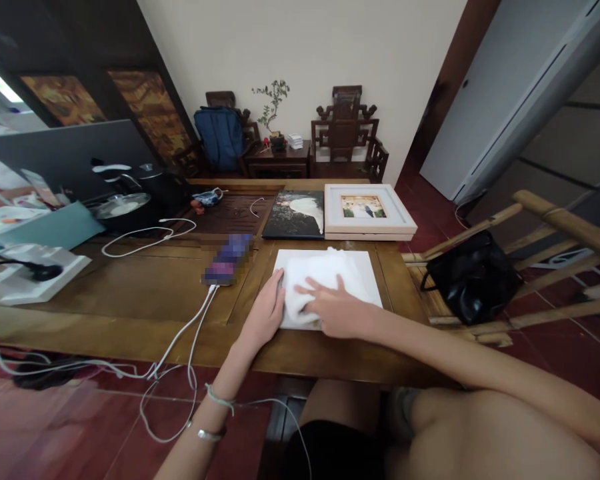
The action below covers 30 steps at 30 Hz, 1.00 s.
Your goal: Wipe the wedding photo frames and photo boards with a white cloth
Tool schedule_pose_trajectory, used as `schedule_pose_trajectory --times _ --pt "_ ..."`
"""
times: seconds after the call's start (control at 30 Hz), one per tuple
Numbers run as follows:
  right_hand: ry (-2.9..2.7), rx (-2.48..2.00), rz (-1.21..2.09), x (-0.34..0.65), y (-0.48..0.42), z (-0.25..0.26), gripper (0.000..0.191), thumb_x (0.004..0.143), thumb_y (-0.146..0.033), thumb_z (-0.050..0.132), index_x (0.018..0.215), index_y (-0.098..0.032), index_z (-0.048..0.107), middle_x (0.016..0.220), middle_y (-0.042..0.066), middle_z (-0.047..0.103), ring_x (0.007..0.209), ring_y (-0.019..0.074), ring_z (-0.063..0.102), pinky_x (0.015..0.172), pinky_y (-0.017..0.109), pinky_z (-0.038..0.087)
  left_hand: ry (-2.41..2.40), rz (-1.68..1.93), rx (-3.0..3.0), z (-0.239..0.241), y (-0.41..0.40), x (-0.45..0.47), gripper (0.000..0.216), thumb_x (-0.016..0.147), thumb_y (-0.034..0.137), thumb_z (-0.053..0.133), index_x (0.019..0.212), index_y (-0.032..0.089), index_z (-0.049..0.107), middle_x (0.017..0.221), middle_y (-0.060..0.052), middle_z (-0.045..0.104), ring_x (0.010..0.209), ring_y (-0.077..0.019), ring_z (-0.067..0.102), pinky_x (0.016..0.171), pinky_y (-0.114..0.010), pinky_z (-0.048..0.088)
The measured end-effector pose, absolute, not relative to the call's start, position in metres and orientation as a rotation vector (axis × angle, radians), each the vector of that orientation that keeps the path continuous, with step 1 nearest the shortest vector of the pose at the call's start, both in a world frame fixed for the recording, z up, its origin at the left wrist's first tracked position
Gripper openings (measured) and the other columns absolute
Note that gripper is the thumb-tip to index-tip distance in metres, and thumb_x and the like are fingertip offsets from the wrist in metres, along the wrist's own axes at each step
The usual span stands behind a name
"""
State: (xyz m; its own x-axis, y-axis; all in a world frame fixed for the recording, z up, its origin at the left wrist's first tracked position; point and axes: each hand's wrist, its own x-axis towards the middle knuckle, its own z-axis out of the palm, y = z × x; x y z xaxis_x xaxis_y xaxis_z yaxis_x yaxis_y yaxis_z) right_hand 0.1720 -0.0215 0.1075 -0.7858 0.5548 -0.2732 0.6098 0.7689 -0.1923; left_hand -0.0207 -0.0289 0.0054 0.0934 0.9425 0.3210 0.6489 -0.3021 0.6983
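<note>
A flat white panel (373, 280) lies on the wooden table before me, with a crumpled white cloth (317, 267) over much of it. My right hand (337, 307) presses on the cloth from above, its fingers spread apart and slightly blurred. At the panel's left edge, my left hand (267, 307) holds on, thumb toward the top face and fingers along the side; part of its grip is hidden. Just behind the panel are a dark photo print (295, 213) showing a white dress and a pale framed picture (367, 210) with a wide white mat.
Left of the panel, a phone (227, 260) lies with white cables (195, 317) running over the table's front edge. Farther left are a white power strip (45, 273), a black kettle (163, 187) and a teal box (55, 223). A bamboo chair (555, 213) holding a black bag (473, 277) stands at right.
</note>
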Motion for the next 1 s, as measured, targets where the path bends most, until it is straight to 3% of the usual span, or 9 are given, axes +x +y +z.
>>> schedule_pose_trajectory --times 0.1,0.17,0.3,0.43,0.57,0.63,0.7,0.83,1.0 --pt "2.687 1.135 -0.373 0.188 0.005 0.095 0.068 0.066 -0.002 0.048 0.13 -0.025 0.054 0.158 0.006 0.004 0.141 0.0396 -0.002 0.096 0.079 0.011 1.569 1.03 2.044 0.006 -0.03 -0.02 0.052 0.095 0.037 0.032 0.139 0.01 0.037 0.145 -0.018 0.04 0.136 -0.0252 0.035 0.114 -0.046 0.026" --pt "2.684 1.262 -0.298 0.2 0.018 0.087 0.069 0.067 -0.002 0.046 0.132 -0.024 0.052 0.158 0.007 0.0 0.14 0.0418 -0.004 0.097 0.078 0.011 1.575 1.016 2.051 0.007 -0.03 -0.02 0.052 0.095 0.037 0.032 0.139 0.009 0.037 0.145 -0.019 0.039 0.137 -0.0252 0.035 0.114 -0.045 0.026" --pt "2.668 1.326 -0.228 0.217 0.017 0.082 0.071 0.069 0.004 0.039 0.132 -0.023 0.053 0.158 0.005 0.011 0.14 0.0424 0.003 0.099 0.074 0.02 1.58 0.99 2.074 0.007 -0.03 -0.02 0.053 0.096 0.037 0.031 0.139 0.007 0.036 0.145 -0.02 0.039 0.137 -0.0252 0.034 0.114 -0.046 0.026" --pt "2.597 1.24 -0.462 0.226 -0.017 0.102 0.076 0.067 0.007 0.038 0.133 -0.028 0.052 0.156 0.003 0.019 0.139 0.0424 0.012 0.099 0.069 0.029 1.588 0.988 2.087 0.007 -0.031 -0.019 0.053 0.096 0.036 0.031 0.14 0.007 0.035 0.146 -0.02 0.038 0.137 -0.0248 0.033 0.114 -0.046 0.026" --pt "2.593 0.967 -0.739 0.236 -0.043 0.129 0.063 0.071 0.002 0.039 0.123 -0.024 0.061 0.132 0.01 0.056 0.13 0.0326 0.04 0.098 0.05 0.042 1.58 1.0 2.11 0.006 -0.03 -0.019 0.051 0.096 0.034 0.03 0.138 0.008 0.038 0.145 -0.019 0.039 0.138 -0.0236 0.033 0.115 -0.046 0.025" --pt "2.585 0.949 -0.778 0.236 -0.044 0.134 0.059 0.072 0.001 0.039 0.12 -0.024 0.063 0.12 0.011 0.064 0.125 0.0297 0.047 0.096 0.045 0.045 1.567 1.003 2.14 0.006 -0.029 -0.019 0.048 0.096 0.033 0.029 0.135 0.008 0.044 0.144 -0.018 0.041 0.138 -0.0228 0.033 0.115 -0.045 0.025" --pt "2.56 1.047 -0.724 0.23 -0.037 0.132 0.065 0.071 0.002 0.038 0.127 -0.026 0.058 0.134 0.01 0.054 0.132 0.0328 0.039 0.097 0.052 0.042 1.558 1.006 2.164 0.005 -0.027 -0.019 0.047 0.097 0.032 0.029 0.132 0.008 0.048 0.144 -0.018 0.042 0.138 -0.0224 0.033 0.115 -0.045 0.025" --pt "2.506 1.282 -0.524 0.202 -0.008 0.118 0.073 0.07 0.004 0.04 0.134 -0.029 0.05 0.156 0.003 0.018 0.139 0.0437 0.013 0.096 0.073 0.029 1.535 1.041 2.159 0.003 -0.026 -0.019 0.045 0.097 0.032 0.03 0.132 0.011 0.049 0.143 -0.016 0.043 0.137 -0.022 0.034 0.115 -0.046 0.026" --pt "2.56 1.314 -0.211 0.156 0.018 0.101 0.057 0.074 0.0 0.049 0.125 -0.024 0.059 0.157 0.006 0.016 0.138 0.0483 0.007 0.094 0.079 0.023 1.492 1.144 2.003 0.011 -0.032 -0.02 0.051 0.097 0.04 0.029 0.138 0.013 0.042 0.145 -0.014 0.042 0.136 -0.0227 0.036 0.115 -0.044 0.026"
